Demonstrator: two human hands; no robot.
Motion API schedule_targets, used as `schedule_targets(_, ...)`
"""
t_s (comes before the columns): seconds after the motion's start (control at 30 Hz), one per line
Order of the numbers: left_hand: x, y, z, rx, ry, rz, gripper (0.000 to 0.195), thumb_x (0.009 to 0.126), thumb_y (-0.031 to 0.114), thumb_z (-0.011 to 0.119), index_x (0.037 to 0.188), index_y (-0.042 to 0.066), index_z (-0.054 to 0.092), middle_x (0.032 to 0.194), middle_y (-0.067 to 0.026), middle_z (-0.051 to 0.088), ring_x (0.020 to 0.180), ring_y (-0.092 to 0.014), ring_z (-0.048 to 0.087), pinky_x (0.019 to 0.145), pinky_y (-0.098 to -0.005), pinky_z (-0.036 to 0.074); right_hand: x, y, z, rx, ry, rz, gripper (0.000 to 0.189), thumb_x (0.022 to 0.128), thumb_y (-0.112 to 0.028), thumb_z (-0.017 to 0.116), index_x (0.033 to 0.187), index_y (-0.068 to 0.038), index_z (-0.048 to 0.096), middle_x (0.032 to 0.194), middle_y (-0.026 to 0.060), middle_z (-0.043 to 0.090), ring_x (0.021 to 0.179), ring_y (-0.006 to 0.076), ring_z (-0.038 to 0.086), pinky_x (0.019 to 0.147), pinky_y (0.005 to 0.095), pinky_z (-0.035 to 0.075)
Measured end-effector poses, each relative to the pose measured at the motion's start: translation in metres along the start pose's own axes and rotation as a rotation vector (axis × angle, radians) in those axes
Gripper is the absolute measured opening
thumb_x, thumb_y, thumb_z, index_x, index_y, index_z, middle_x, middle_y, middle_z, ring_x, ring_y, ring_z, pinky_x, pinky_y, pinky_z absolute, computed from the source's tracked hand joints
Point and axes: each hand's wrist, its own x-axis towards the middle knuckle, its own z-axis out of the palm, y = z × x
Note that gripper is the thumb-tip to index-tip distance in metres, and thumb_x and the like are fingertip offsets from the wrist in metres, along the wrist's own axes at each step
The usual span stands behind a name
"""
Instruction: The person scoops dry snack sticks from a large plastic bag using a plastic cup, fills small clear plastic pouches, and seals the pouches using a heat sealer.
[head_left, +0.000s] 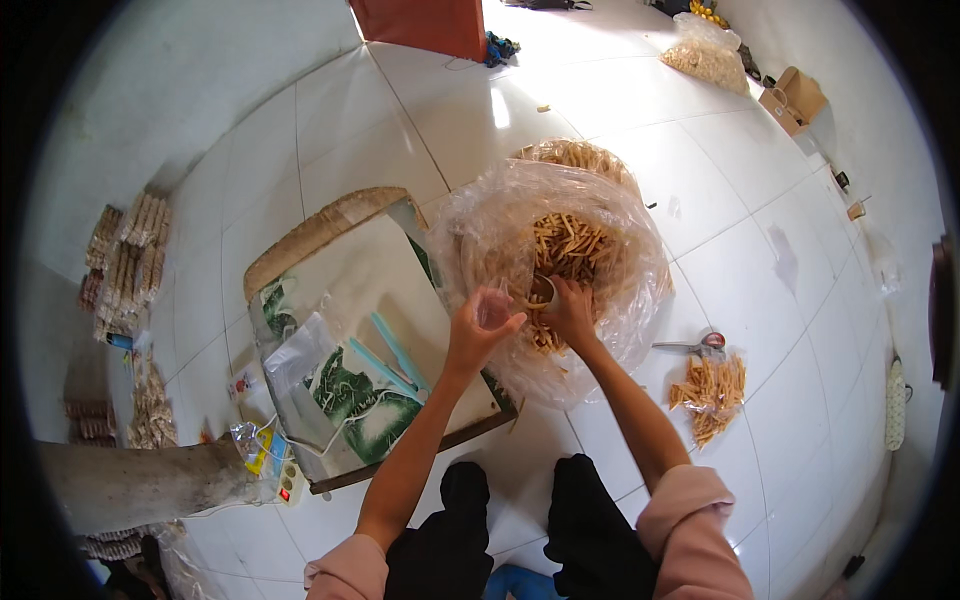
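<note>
A large clear plastic bag stands open before me on the tiled floor, full of stick-shaped snacks. My right hand is inside its mouth and grips a small cup among the sticks. My left hand holds a small clear plastic bag at the big bag's near left edge. Left of it, a light-blue hand-held sealer with a white cord lies on a low table, beside a stack of clear plastic bags.
Right of the big bag lie a filled bag of sticks and a roll of tape. A power strip is by the table's near left corner. Packed snack bundles line the left wall. Farther off are another full bag and a cardboard box.
</note>
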Motion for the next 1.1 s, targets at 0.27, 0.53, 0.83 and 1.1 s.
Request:
schedule_targets(0.27, -0.006, 0.0, -0.002, -0.021, 0.011, -0.037, 0.03, 0.07, 0.014, 0.071, 0.091, 0.002, 0.053, 0.072, 0.0, 0.054, 0.065, -0.006, 0.051, 0.063, -0.0198, 0.043, 0.0, -0.021, 0.004, 0.529, 0.015, 0.268, 0.065, 0.056, -0.022, 0.076, 0.113, -0.002, 0.052, 0.104, 0.0171, 0.057, 0.095, 0.0266, 0.057, 0.08, 0.0339, 0.045)
schedule_targets(0.53, -0.001, 0.04, 0.002, 0.097, -0.043, 0.102, 0.031, 0.069, 0.016, 0.072, 0.091, 0.004, 0.053, 0.069, 0.0013, 0.052, 0.066, -0.006, 0.051, 0.061, -0.0196, 0.043, -0.003, -0.031, -0.077, 0.476, -0.003, 0.188, 0.065, 0.059, -0.02, 0.075, 0.115, -0.001, 0.049, 0.103, 0.0144, 0.059, 0.095, 0.021, 0.057, 0.083, 0.0309, 0.044)
schedule_targets(0.83, 0.041, 0.078, 0.023, 0.458, -0.101, 0.273, 0.035, 0.066, 0.019, 0.073, 0.093, 0.008, 0.054, 0.07, -0.0032, 0.06, 0.064, -0.01, 0.059, 0.06, -0.0238, 0.047, 0.022, -0.06, -0.208, 0.466, -0.172, 0.11, 0.066, 0.062, -0.014, 0.073, 0.12, -0.001, 0.045, 0.106, 0.0112, 0.058, 0.094, 0.0181, 0.057, 0.081, 0.0283, 0.047)
schedule_targets(1.1, 0.049, 0.059, 0.037, 0.524, -0.107, 0.364, 0.038, 0.064, 0.018, 0.073, 0.093, 0.008, 0.049, 0.069, -0.0023, 0.059, 0.062, -0.012, 0.06, 0.057, -0.0248, 0.049, 0.045, -0.102, -0.265, 0.169, -0.422, 0.066, 0.072, 0.061, -0.013, 0.075, 0.124, -0.006, 0.042, 0.109, 0.011, 0.055, 0.096, 0.02, 0.055, 0.077, 0.0291, 0.05)
